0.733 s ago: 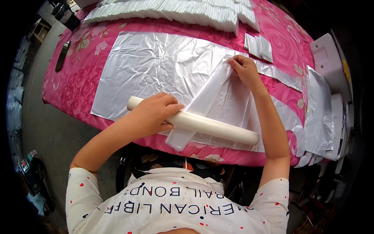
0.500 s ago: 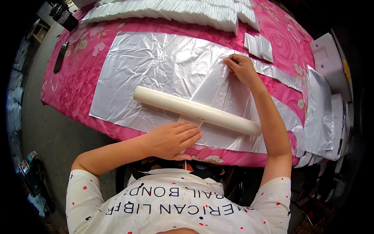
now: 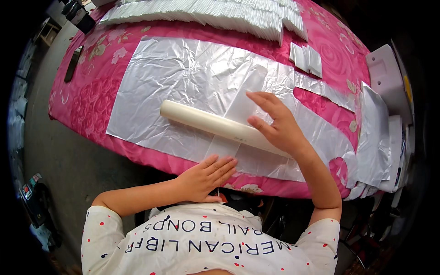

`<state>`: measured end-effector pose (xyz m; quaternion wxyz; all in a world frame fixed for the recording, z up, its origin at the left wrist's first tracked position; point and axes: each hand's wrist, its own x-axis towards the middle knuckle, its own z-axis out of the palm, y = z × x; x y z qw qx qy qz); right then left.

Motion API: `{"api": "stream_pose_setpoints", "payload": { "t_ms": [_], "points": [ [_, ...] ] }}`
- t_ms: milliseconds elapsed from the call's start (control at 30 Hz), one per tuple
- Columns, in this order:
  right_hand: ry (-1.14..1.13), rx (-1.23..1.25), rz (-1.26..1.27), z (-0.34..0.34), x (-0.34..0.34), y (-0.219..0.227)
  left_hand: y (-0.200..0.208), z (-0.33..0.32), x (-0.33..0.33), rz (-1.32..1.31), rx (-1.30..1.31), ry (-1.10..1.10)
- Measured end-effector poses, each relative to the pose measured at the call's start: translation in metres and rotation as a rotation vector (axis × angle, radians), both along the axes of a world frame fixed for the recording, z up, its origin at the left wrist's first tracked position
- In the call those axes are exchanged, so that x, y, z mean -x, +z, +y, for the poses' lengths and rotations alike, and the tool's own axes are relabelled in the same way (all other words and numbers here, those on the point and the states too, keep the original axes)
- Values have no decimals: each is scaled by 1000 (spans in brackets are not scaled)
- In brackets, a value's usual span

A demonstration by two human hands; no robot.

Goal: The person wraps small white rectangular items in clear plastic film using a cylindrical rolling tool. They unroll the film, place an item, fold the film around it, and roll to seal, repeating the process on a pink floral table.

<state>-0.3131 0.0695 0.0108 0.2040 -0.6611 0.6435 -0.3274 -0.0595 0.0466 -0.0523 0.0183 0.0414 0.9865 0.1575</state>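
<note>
A large, shiny whitish plastic bag (image 3: 169,68) with two strap-like handles at its right end lies spread on the table. Across its middle rests a long white tube (image 3: 201,120), slanting down to the right. Under the tube runs a narrow, smoother strip of the plastic (image 3: 245,98), from the bag's far part to its near edge. My left hand (image 3: 208,176) lies flat on the near edge, fingers stretched out beside the strip's end. My right hand (image 3: 275,121) is over the tube's right part, thumb and fingers apart, holding nothing; it hides the tube's right end.
A pink flowered cloth (image 3: 87,101) covers the table. Long rows of folded white packets (image 3: 197,20) line its far side, with a small pile of packets (image 3: 306,59) nearer. More plastic bags (image 3: 373,133) and a white box (image 3: 389,73) stand right; a phone (image 3: 73,64) and a black cup (image 3: 79,17) are left.
My right hand has let go of the strip's far end and come nearer, over the tube, its fingers opening. The strip now lies down flatter. My left hand has shifted slightly toward me.
</note>
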Motion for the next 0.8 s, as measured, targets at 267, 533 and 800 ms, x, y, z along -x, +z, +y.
{"api": "stream_pose_setpoints", "payload": {
  "t_ms": [267,533,800],
  "points": [
    [-127,-2,309,53,-9,-19,-5,16,0,44,77,53],
    [-485,65,345,75,76,-23,12,-16,0,80,-291,-58],
    [43,-15,309,82,-13,-12,-5,8,2,70,147,48]
  ]
}}
